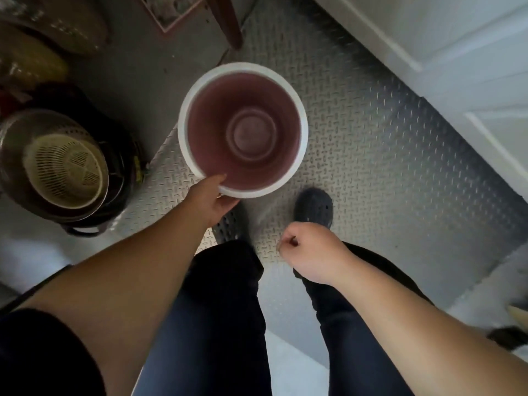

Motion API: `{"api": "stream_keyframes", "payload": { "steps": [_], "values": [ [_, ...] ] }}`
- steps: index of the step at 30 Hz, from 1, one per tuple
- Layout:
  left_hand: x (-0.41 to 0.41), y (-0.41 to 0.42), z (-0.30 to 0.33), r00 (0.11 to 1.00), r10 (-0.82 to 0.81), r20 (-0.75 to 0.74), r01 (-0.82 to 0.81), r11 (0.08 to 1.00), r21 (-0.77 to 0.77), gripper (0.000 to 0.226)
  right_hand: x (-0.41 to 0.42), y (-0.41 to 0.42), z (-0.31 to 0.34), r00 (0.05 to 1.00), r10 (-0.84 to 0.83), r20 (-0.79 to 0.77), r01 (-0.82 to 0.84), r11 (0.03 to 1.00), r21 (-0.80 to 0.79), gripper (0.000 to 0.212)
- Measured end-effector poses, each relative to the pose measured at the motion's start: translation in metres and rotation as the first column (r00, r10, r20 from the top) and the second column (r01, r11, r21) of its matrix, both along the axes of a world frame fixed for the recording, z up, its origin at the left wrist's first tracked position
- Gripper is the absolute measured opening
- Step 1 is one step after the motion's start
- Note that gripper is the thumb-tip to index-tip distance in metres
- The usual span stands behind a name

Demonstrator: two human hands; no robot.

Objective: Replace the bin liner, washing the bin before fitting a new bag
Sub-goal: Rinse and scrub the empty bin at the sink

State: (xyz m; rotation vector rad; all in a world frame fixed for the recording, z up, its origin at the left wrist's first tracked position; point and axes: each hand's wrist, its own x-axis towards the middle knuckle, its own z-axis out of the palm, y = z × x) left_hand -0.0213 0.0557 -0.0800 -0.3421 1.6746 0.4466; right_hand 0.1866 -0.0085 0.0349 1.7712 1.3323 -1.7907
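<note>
Left hand (213,200) grips near rim of bin (243,131), thumb inside; right hand (310,254) curled loosely, seems empty. Bin upright over checker-plate floor (385,167), near my feet. No liner inside, interior bare. Judgement: old bag out; washing, new bag remain.

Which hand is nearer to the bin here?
Left. The left hand holds the bin at its near rim, thumb over the edge. The right hand is curled, apart from the bin, nearer the person's body and holding nothing visible.
</note>
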Motion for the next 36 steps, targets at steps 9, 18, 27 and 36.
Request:
{"api": "stream_keyframes", "payload": {
  "steps": [9,18,27,36],
  "values": [
    [0.013,0.014,0.018,0.990,-0.012,-0.137,0.022,0.998,0.066,0.039,0.002,0.009,0.002,1.000,-0.013,-0.013,0.013,1.000,-0.007,0.017],
    [-0.006,-0.006,0.145,0.967,0.014,-0.254,-0.016,1.000,-0.005,0.036,0.009,-0.009,0.077,0.969,0.230,0.088,-0.234,0.971,0.038,0.018],
    [-0.049,-0.078,0.365,0.971,0.090,-0.220,-0.106,0.993,-0.058,0.017,0.058,0.012,0.253,0.889,0.371,0.270,-0.382,0.924,-0.012,0.018],
    [-0.080,-0.161,0.504,0.944,0.136,-0.300,-0.125,0.991,0.057,0.021,0.078,0.034,0.374,0.868,0.381,0.318,-0.438,0.889,0.132,0.020]
  ]
}}
